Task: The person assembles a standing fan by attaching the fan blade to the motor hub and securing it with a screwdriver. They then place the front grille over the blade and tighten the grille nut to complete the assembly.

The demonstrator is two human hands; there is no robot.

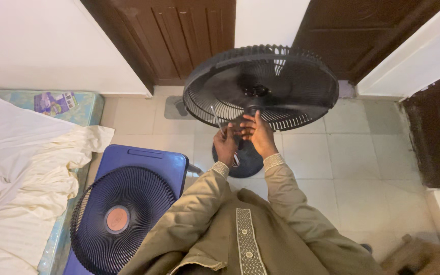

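- Right, the person stands over a black pedestal fan (260, 86), its head tipped back so the rear cage faces up, its round base (245, 159) on the tiled floor (362, 153) directly below.
- The front grille (120, 219) is already off — it rests on a blue plastic stool (151, 159) at about eight o'clock from the fan, well apart from it.
- To my eye the step in hand is work on the clear blade (219, 121) near the hub (254, 91). It would go best with one hand steadying the blade so it cannot spin while the other works at the hub, and with the pull kept straight along the shaft so nothing binds.
- The stand looks top-heavy tilted like that, so keeping the force light seems wise.
- The left hand (225, 145) sits at roughly seven o'clock on the cage, fingers curled around the lower edge of the blade — a loose grasp, not a fist.
- The right hand (257, 133) is at six o'clock, fingers half spread and pointing toward the hub, touching the cage or blade there; whether it grips anything I cannot tell.
- A rumpled cream sheet (26, 163) lies over a mattress (85, 104) at nine o'clock, and brown doors (189, 35) stand at twelve.
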